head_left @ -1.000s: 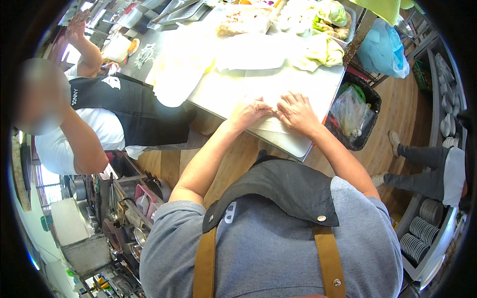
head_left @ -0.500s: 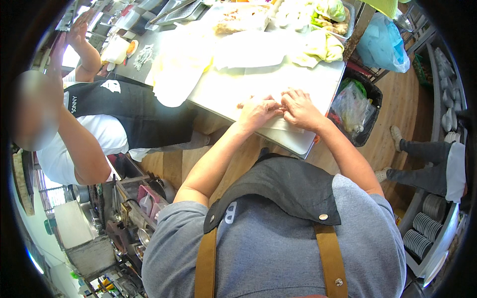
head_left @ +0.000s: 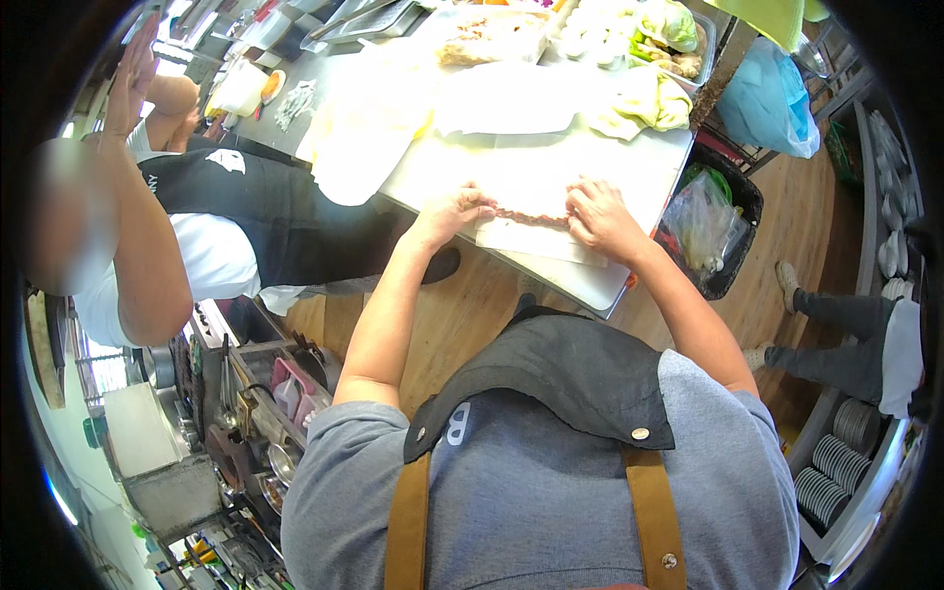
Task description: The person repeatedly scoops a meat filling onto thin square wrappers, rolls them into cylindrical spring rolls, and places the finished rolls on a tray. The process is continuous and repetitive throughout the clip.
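Observation:
A narrow strip of reddish-brown minced filling (head_left: 532, 216) runs across a thin white wrapper sheet (head_left: 539, 239) near the front edge of the white cutting board (head_left: 423, 179). At the strip's left end, my left hand (head_left: 454, 212) is closed, thumb and fingertips pinching the filling. My right hand (head_left: 602, 214) pinches the other end, its fingers curled and partly hiding it. Behind my hands lies a stack of white sheets (head_left: 506, 98), washed out by glare. Further back stands a clear container of similar filling (head_left: 489, 41).
At left, a co-worker in a black apron (head_left: 285, 211) stands beside the table, arms raised. A pale cloth (head_left: 359, 143) hangs over the table edge. Back right is a vegetable tub (head_left: 678, 49). A black bin (head_left: 710, 231) stands right; another person's legs (head_left: 831, 320) are beyond it.
My hands were close together and have moved apart, the left one going left. The strip of filling now shows between them. The co-worker's arms have shifted.

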`<state>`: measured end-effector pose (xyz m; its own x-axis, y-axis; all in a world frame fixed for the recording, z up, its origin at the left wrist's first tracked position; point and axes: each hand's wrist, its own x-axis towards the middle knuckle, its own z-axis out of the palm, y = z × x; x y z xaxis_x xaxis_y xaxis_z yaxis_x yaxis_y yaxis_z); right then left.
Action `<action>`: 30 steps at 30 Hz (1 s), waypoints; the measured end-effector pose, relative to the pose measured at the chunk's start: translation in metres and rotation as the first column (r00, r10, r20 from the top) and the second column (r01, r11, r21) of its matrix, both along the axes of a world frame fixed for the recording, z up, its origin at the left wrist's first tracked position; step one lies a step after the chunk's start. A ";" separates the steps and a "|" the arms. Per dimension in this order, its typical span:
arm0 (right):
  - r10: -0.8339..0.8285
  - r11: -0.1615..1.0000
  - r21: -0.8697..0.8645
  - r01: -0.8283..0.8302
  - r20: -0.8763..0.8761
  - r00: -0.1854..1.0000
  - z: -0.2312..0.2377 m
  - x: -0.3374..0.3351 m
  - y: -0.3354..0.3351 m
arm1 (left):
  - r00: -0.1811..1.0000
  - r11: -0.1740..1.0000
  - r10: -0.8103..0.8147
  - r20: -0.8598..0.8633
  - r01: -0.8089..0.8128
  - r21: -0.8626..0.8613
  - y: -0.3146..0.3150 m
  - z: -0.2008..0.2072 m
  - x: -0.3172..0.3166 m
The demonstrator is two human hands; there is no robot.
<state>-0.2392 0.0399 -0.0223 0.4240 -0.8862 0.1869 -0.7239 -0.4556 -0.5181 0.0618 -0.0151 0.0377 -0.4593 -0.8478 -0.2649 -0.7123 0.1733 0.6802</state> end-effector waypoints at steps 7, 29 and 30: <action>-0.278 0.956 0.227 0.183 0.523 0.806 0.012 -0.016 -0.009 | 0.998 0.998 -0.070 -0.004 0.070 0.007 -0.001 0.003 0.005; -0.362 0.863 -0.223 0.453 0.352 0.863 0.016 -0.051 -0.039 | 0.884 0.799 0.416 0.213 -0.243 -0.551 -0.374 0.054 -0.096; -0.361 0.868 -0.212 0.450 0.354 0.863 0.015 -0.050 -0.038 | 0.876 0.819 0.407 0.260 -0.223 -0.529 -0.383 0.047 -0.101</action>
<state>-0.2892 0.0023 -0.0076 -0.0760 -0.8579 0.5082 -0.7101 -0.3113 -0.6315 -0.0392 -0.3982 0.0847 -0.0996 -0.9883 0.1152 -0.9537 0.1278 0.2724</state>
